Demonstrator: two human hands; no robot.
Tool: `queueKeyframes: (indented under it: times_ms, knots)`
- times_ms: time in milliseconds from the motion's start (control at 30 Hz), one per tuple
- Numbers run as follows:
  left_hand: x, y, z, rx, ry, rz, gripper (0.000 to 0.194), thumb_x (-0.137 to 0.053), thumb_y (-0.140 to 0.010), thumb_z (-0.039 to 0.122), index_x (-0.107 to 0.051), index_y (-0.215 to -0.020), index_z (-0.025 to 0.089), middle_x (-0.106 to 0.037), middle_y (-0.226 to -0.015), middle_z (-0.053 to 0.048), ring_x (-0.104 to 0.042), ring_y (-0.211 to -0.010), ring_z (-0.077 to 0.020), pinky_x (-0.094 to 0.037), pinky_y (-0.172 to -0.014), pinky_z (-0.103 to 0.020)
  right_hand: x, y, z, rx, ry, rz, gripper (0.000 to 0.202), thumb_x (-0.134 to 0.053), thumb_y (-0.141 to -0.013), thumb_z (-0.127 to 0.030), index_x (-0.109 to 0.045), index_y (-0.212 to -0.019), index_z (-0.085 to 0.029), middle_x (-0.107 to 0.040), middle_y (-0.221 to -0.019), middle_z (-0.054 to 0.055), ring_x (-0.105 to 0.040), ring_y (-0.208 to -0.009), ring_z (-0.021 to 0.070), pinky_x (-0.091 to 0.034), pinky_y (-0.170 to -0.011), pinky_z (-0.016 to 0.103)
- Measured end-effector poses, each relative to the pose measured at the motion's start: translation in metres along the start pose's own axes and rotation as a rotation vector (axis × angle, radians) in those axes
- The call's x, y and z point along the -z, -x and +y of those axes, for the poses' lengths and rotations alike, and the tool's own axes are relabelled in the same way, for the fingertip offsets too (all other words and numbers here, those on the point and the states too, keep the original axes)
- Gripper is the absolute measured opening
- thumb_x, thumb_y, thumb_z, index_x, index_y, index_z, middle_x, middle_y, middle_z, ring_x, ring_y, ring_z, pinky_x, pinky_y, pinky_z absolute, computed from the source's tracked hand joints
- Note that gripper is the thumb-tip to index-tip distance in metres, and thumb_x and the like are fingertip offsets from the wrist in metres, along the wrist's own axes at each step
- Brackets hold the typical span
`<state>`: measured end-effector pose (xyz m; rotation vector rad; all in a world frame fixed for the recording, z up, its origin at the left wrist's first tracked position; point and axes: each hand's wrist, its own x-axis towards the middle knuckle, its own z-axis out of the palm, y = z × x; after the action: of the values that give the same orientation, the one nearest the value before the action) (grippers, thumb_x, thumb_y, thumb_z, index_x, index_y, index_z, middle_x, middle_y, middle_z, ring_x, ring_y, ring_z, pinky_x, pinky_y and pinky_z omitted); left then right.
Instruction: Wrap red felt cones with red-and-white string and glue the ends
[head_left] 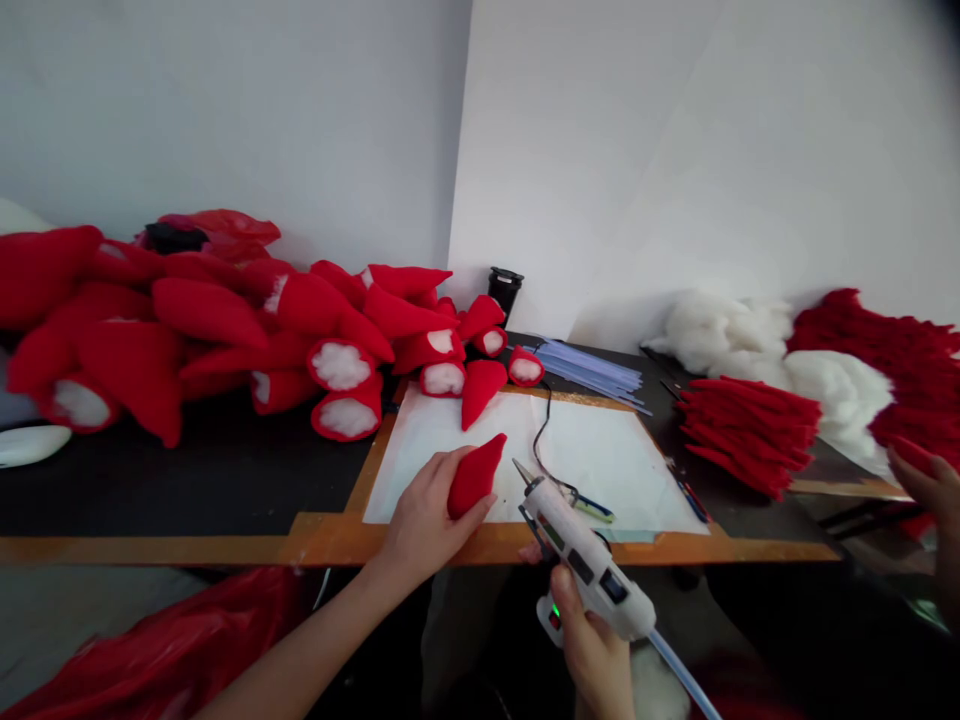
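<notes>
My left hand is closed around a small red felt cone, its tip pointing up and to the right, above the near part of the white paper. In my right hand is a white glue gun. Its metal nozzle points up and left, a short gap to the right of the cone. A green light shows on its handle, and a bluish glue stick comes out of its rear end.
Stuffed red cones are heaped on the left. Bluish sticks and a black container stand behind the paper. A cutter lies on it. Red felt pieces and white stuffing lie right, near another person's hand.
</notes>
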<state>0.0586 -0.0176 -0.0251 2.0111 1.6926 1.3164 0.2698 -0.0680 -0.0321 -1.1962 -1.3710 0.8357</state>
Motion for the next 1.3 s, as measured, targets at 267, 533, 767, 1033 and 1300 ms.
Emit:
queueKeyframes:
  times_ms: [267, 533, 767, 1033, 1300]
  knots:
    - [0.005, 0.001, 0.000, -0.264, -0.548, 0.428, 0.047, -0.074, -0.082, 0.027, -0.062, -0.127, 0.021, -0.059, -0.121, -0.017, -0.059, -0.103, -0.0326, -0.051, -0.089, -0.045, -0.005, 0.008, -0.013, 0.001, 0.006, 0.146, 0.039, -0.067, -0.085, -0.056, -0.076, -0.093, -0.019, -0.079, -0.087, 0.010, -0.075, -0.083, 0.0272, -0.061, -0.076, 0.037]
    - [0.011, 0.001, -0.002, -0.298, -0.503, 0.516, 0.049, -0.076, -0.079, 0.022, -0.061, -0.126, 0.025, -0.055, -0.123, -0.017, -0.058, -0.106, -0.0332, -0.049, -0.091, -0.049, -0.005, 0.007, -0.032, 0.103, 0.056, 0.078, 0.041, -0.063, -0.087, -0.059, -0.079, -0.094, -0.022, -0.078, -0.083, 0.007, -0.074, -0.077, 0.0259, -0.061, -0.076, 0.037]
    - [0.021, 0.007, 0.005, 0.422, 0.891, -0.201, 0.064, -0.074, -0.078, 0.043, -0.045, -0.134, 0.031, -0.067, -0.110, -0.005, -0.069, -0.088, -0.0223, -0.056, -0.076, -0.034, -0.001, 0.020, -0.031, 0.006, 0.149, 0.176, 0.047, -0.061, -0.084, -0.066, -0.078, -0.081, -0.022, -0.078, -0.080, 0.007, -0.073, -0.084, 0.0279, -0.056, -0.091, 0.041]
    - [0.026, 0.019, -0.001, 0.649, 1.560, -0.545, 0.055, -0.065, -0.070, 0.047, -0.062, -0.117, 0.017, -0.072, -0.102, -0.014, -0.071, -0.080, -0.0284, -0.053, -0.066, -0.035, -0.009, 0.016, -0.041, -0.071, -0.061, 0.124, 0.043, -0.064, -0.084, -0.063, -0.075, -0.088, -0.021, -0.078, -0.081, 0.008, -0.074, -0.083, 0.0266, -0.059, -0.083, 0.038]
    - [0.028, 0.020, 0.001, 0.615, 1.445, -0.647, 0.059, -0.056, -0.074, 0.059, -0.064, -0.116, 0.019, -0.072, -0.098, -0.013, -0.071, -0.081, -0.0309, -0.051, -0.065, -0.038, -0.016, 0.016, -0.044, -0.147, -0.091, 0.162, 0.049, -0.070, -0.076, -0.069, -0.074, -0.085, -0.021, -0.077, -0.075, 0.006, -0.071, -0.067, 0.0233, -0.057, -0.060, 0.031]
